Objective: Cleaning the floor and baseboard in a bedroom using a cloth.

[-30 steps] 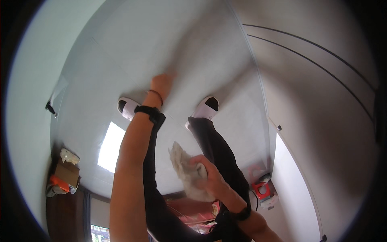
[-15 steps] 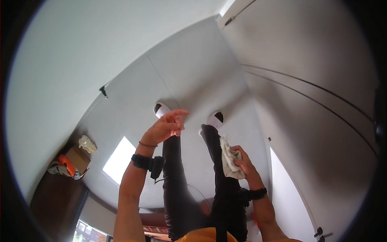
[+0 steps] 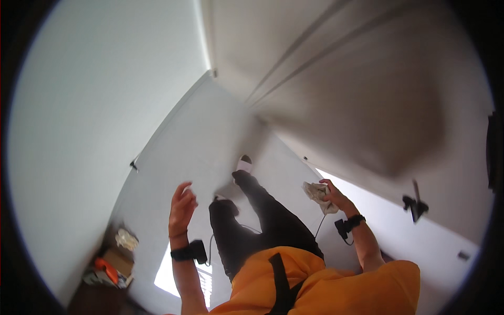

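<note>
A crumpled off-white cloth (image 3: pixel 316 193) is gripped in my right hand (image 3: pixel 337 198), held out beside my right leg. Part of the cloth droops below the fingers. On the other side, my left hand (image 3: pixel 182 207) is raised in the air, its fingers loosely bent and apart, with nothing in them and touching nothing. Each wrist carries a black strapped device (image 3: pixel 190 252) with a thin cable.
A pale wall (image 3: pixel 84 131) rises at left and a beige panel (image 3: pixel 357 94) with dark lines at right. A cardboard box (image 3: pixel 119 262) with an orange item (image 3: pixel 106 270) stands at lower left. A dark latch-like fitting (image 3: pixel 416 203) juts out at right. Grey floor (image 3: pixel 184 142) lies between.
My body and view have turned to the right, and my feet have stepped. The left hand has come back closer to my body. The right hand still grips the cloth.
</note>
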Demonstrator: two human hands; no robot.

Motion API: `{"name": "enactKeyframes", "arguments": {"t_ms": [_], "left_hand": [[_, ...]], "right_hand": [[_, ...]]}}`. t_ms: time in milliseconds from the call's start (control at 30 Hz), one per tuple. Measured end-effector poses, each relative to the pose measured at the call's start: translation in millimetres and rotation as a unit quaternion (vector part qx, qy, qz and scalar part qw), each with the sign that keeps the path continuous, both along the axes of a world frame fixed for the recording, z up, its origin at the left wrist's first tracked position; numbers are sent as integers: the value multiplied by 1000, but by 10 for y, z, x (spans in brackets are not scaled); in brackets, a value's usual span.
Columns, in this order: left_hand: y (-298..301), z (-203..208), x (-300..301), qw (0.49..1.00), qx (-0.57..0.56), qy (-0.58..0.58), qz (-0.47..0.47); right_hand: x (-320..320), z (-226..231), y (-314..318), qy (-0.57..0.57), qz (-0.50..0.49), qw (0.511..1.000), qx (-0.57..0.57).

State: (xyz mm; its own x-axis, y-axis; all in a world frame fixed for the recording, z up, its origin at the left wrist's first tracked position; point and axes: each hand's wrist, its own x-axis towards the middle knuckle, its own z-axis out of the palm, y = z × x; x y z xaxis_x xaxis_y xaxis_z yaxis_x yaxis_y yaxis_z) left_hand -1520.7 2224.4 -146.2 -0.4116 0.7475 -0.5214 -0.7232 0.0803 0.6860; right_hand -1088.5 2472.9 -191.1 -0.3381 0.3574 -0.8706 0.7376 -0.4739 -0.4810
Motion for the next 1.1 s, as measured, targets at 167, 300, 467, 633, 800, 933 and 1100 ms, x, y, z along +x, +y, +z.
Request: {"name": "enactKeyframes", "arguments": {"t_ms": [167,300,467,633,800,933,1100], "left_hand": [[-813,-176,517,989,-103,-99,40],[-1137,-156,747,989,-107,-104,22],[-1787,-15,1031,993,-53,-84,57],[-2405,94,1451,989,-49,-70,122],[-2362,295,1681,990,-36,-31,131],[-1886,521,1880,994,-15,-3,111],[-966,1046,2094,981,95,167,-31]], "right_hand": [[966,135,-418,-57,-72,995,49],[1625,191,-762,-66,-128,987,68],[2059,460,-1298,-49,-159,984,63],[2353,440,-1842,-16,-166,985,52],[2521,445,-2138,2,-193,979,72],[2816,367,-2224,-12,-175,980,97],[3303,242,-2724,9,-215,971,99]]}}
